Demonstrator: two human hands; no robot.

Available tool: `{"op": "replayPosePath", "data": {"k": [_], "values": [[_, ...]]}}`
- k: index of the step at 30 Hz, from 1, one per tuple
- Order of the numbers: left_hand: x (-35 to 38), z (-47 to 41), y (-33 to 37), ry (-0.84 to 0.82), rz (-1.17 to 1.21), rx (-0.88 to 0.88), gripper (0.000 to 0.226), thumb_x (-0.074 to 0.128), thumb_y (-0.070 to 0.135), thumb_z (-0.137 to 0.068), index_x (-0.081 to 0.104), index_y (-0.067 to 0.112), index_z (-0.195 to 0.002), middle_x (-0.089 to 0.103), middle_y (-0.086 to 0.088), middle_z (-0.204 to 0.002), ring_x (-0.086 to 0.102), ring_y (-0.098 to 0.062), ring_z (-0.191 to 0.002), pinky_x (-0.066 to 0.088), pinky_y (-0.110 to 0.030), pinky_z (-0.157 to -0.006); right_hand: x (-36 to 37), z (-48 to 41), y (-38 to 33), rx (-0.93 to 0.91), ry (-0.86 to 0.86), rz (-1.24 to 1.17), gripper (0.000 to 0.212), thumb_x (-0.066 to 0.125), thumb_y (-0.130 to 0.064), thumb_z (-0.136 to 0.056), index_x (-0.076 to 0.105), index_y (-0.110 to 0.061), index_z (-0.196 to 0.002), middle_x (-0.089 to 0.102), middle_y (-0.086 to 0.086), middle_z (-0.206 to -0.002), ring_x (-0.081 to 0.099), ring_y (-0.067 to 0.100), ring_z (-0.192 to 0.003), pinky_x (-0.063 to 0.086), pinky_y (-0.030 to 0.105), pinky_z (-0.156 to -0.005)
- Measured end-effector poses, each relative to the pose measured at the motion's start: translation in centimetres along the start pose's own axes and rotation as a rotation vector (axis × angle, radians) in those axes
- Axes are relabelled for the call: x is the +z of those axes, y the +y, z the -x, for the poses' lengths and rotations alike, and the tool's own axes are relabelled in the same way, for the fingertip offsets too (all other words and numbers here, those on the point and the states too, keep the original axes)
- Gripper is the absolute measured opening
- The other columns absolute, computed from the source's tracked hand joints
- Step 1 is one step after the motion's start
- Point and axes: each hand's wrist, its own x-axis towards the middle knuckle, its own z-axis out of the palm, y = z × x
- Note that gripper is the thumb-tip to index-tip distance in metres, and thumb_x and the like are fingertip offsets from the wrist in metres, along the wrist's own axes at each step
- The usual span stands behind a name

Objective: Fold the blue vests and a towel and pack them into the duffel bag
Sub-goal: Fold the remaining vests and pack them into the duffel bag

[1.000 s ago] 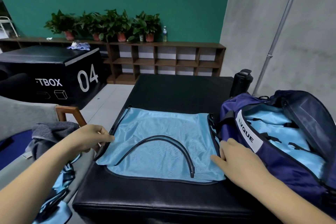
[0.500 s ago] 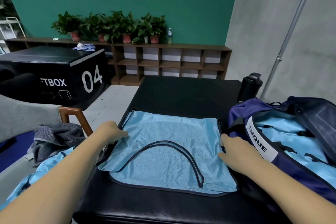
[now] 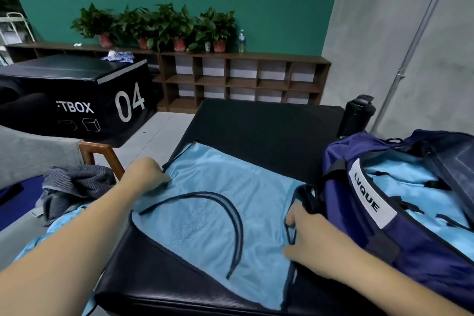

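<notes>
Pinching the blue vest [image 3: 218,213] at its far left corner with the left hand [image 3: 147,177], fingers curled. Gripping its right edge trim with the right hand [image 3: 315,241]. Spread flat on the desk [image 3: 269,131] between both hands. Just right of the right hand, open duffel bag [image 3: 415,246]; left of the left hand, crumpled grey towel [image 3: 74,187].

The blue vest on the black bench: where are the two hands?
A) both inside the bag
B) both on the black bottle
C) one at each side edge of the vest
C: the left hand grips the blue vest at its left edge, and the right hand pinches its right edge, next to the duffel bag.
</notes>
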Motion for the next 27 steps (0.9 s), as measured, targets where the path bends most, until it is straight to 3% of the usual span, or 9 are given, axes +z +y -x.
{"op": "replayPosePath", "data": {"k": [4,6,8,11,14,19,23,25,27], "values": [[1.3,-0.6,0.8,0.185,0.001,0.071,0.01,0.075,0.029,-0.09,0.07,0.02,-0.092,0.07,-0.002,-0.098,0.062,-0.025,-0.088,0.047,-0.035,-0.067,0.4,2.2,-1.7,-0.116,-0.087,-0.176,0.026,0.071,-0.049,-0.088,0.053,-0.032,-0.097,0.076,-0.006,-0.075,0.06,0.009,-0.051,0.05,0.027,-0.053],[1.9,-1.1,1.0,0.252,0.033,0.086,0.022,0.077,0.028,-0.088,0.064,0.023,-0.106,0.06,-0.002,-0.11,0.06,-0.027,-0.095,0.049,-0.039,-0.078,-0.4,1.3,-0.5,-0.22,0.143,-0.068,0.02,0.066,-0.048,-0.09,0.057,-0.031,-0.091,0.072,-0.014,-0.079,0.064,0.007,-0.071,0.057,0.034,-0.069],[1.9,-1.2,1.6,0.288,0.059,0.125,0.033,0.077,0.026,-0.088,0.059,0.023,-0.116,0.057,-0.003,-0.114,0.061,-0.03,-0.1,0.053,-0.046,-0.087,-1.4,-0.2,1.4,-0.341,0.301,0.12,0.012,0.061,-0.037,-0.091,0.057,-0.039,-0.102,0.063,-0.019,-0.094,0.055,0.003,-0.093,0.052,0.034,-0.086],[1.3,-0.1,3.2,0.295,0.042,0.256,0.026,0.073,0.023,-0.091,0.059,0.023,-0.113,0.057,-0.002,-0.108,0.06,-0.03,-0.099,0.053,-0.044,-0.084,-2.3,-2.2,4.1,-0.417,0.201,0.271,0.058,0.058,-0.018,-0.086,0.051,-0.042,-0.138,0.042,-0.024,-0.138,0.04,0.004,-0.129,0.032,0.026,-0.11],[1.4,1.8,5.2,0.188,0.038,0.376,0.019,0.072,0.027,-0.094,0.062,0.025,-0.109,0.058,0.001,-0.107,0.06,-0.026,-0.096,0.053,-0.043,-0.085,-2.2,-3.3,5.4,-0.453,0.136,0.243,0.082,0.054,-0.008,-0.081,0.041,-0.042,-0.155,0.023,-0.021,-0.164,0.018,0.003,-0.153,0.011,0.02,-0.118],[3.2,5.1,6.3,-0.097,-0.014,0.45,0.024,0.074,0.04,-0.096,0.064,0.034,-0.117,0.055,0.006,-0.114,0.06,-0.018,-0.1,0.054,-0.038,-0.088,-2.3,-3.7,5.1,-0.49,0.126,0.192,0.082,0.065,-0.013,-0.083,0.036,-0.043,-0.153,0.038,-0.025,-0.144,0.04,-0.003,-0.124,0.026,0.02,-0.105],[3.6,5.8,5.9,-0.134,-0.052,0.455,0.031,0.074,0.045,-0.096,0.063,0.037,-0.124,0.052,0.006,-0.121,0.059,-0.018,-0.111,0.055,-0.043,-0.098,-1.9,-3.7,5.0,-0.476,0.129,0.195,0.095,0.072,-0.02,-0.084,0.02,-0.044,-0.158,0.03,-0.026,-0.152,0.041,0.0,-0.113,0.031,0.022,-0.106],[3.5,5.8,5.7,-0.142,-0.038,0.464,0.032,0.074,0.045,-0.096,0.063,0.037,-0.125,0.052,0.006,-0.122,0.058,-0.017,-0.114,0.054,-0.043,-0.1,-1.7,-3.6,5.0,-0.46,0.083,0.179,0.101,0.069,-0.02,-0.083,0.012,-0.052,-0.16,0.039,-0.024,-0.152,0.043,0.006,-0.116,0.034,0.025,-0.109],[3.3,5.7,5.6,-0.156,-0.025,0.474,0.032,0.074,0.044,-0.097,0.063,0.037,-0.126,0.052,0.007,-0.123,0.058,-0.016,-0.114,0.053,-0.04,-0.1,-1.5,-3.6,5.0,-0.447,0.052,0.178,0.101,0.065,-0.014,-0.083,0.014,-0.054,-0.16,0.045,-0.026,-0.143,0.038,0.003,-0.112,0.032,0.018,-0.105]]}}
